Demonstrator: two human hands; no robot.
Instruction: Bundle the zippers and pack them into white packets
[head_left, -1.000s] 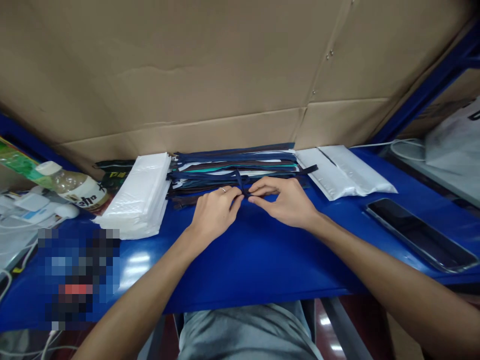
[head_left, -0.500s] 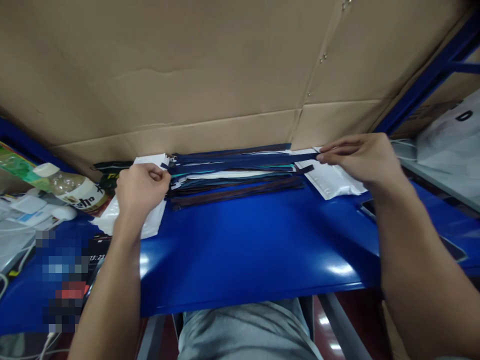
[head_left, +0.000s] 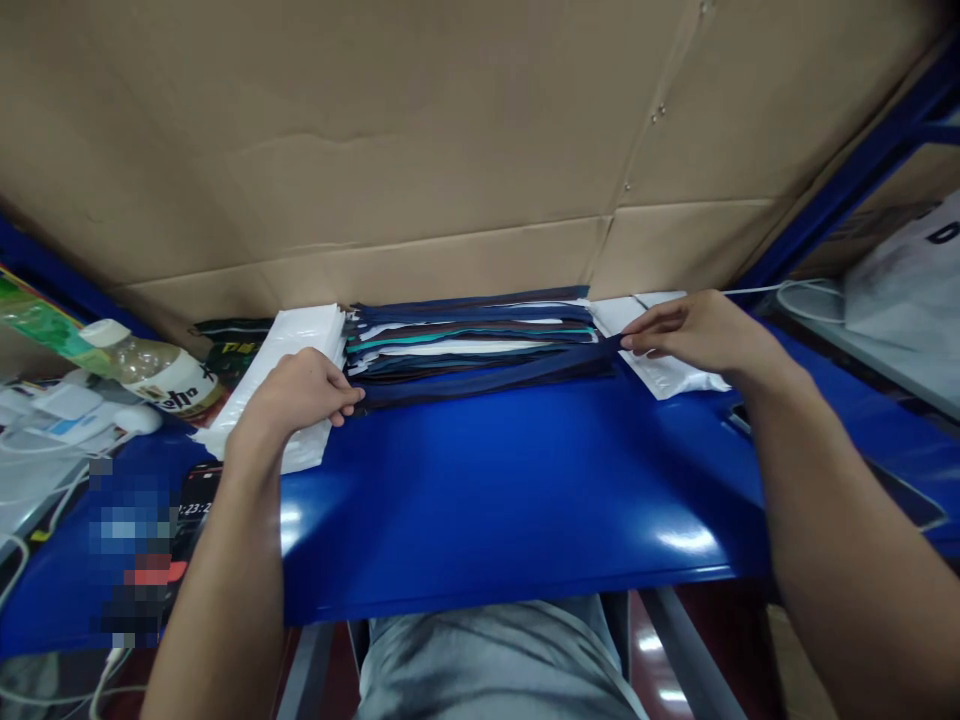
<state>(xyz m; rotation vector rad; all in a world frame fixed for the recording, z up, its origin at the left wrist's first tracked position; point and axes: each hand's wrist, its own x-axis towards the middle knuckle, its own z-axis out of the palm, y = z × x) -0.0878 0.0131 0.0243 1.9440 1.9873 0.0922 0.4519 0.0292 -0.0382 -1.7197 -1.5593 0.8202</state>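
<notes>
A long navy zipper [head_left: 495, 380] stretches between my two hands, along the near side of a row of strips. My left hand [head_left: 304, 392] pinches its left end, beside a white plastic packet [head_left: 309, 335]. The right end is between the thumb and fingers of my right hand [head_left: 694, 335], which is over another white packet [head_left: 667, 375]. Behind the held zipper lies a row of zippers [head_left: 480, 330] in navy, brown, white and teal, side by side on the blue table [head_left: 510, 500].
A cardboard panel [head_left: 420, 140] rises behind the table. To the left are a drink bottle [head_left: 150, 370], a dark packet [head_left: 232, 345], white chargers [head_left: 82, 405] with cables and a phone [head_left: 201, 485]. At right, a tablet-like device [head_left: 907, 495] lies partly behind my arm, near a white bag [head_left: 907, 270].
Both hands have brought the navy zipper toward me, from above the middle of the row to its near edge. My right hand has also shifted slightly left.
</notes>
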